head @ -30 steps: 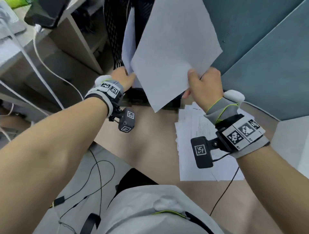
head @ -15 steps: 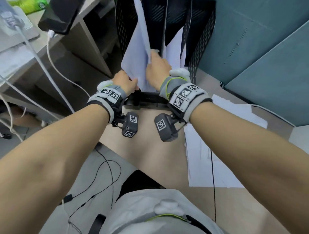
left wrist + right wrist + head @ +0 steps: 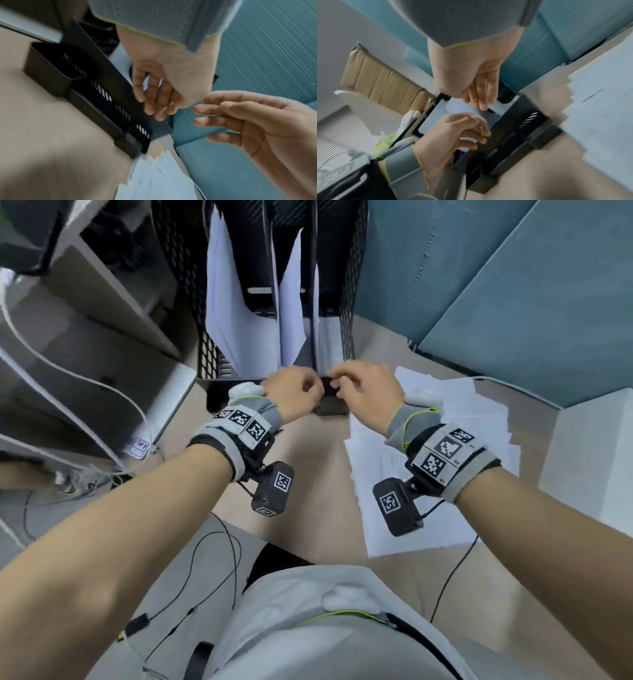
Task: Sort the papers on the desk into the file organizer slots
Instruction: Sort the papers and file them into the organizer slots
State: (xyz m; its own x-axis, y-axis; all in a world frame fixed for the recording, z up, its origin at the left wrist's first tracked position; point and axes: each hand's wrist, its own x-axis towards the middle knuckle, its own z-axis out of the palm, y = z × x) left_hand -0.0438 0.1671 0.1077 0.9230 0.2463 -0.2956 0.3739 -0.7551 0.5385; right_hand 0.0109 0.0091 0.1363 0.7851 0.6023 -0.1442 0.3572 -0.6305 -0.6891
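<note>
The black mesh file organizer (image 3: 181, 285) stands at the back of the desk, with white sheets (image 3: 291, 313) upright in its slots. Both hands are at its low front edge and hold nothing. My left hand (image 3: 294, 392) hangs with loosely curled fingers just in front of the slots; the left wrist view shows its fingers (image 3: 150, 97) beside the organizer's front tray (image 3: 51, 75). My right hand (image 3: 366, 392) is close beside it, fingers relaxed and nearly straight (image 3: 479, 94). A loose stack of papers (image 3: 462, 422) lies on the desk to the right.
Teal partition panels (image 3: 513, 285) close off the back and right. A grey shelf unit with white cables (image 3: 68, 371) stands on the left. A thin black cable (image 3: 452, 577) crosses the beige desk (image 3: 308, 525) near the paper stack.
A second ago my right hand held a white sheet up; it went into a slot. Both hands have since dropped to the organizer's front base, empty.
</note>
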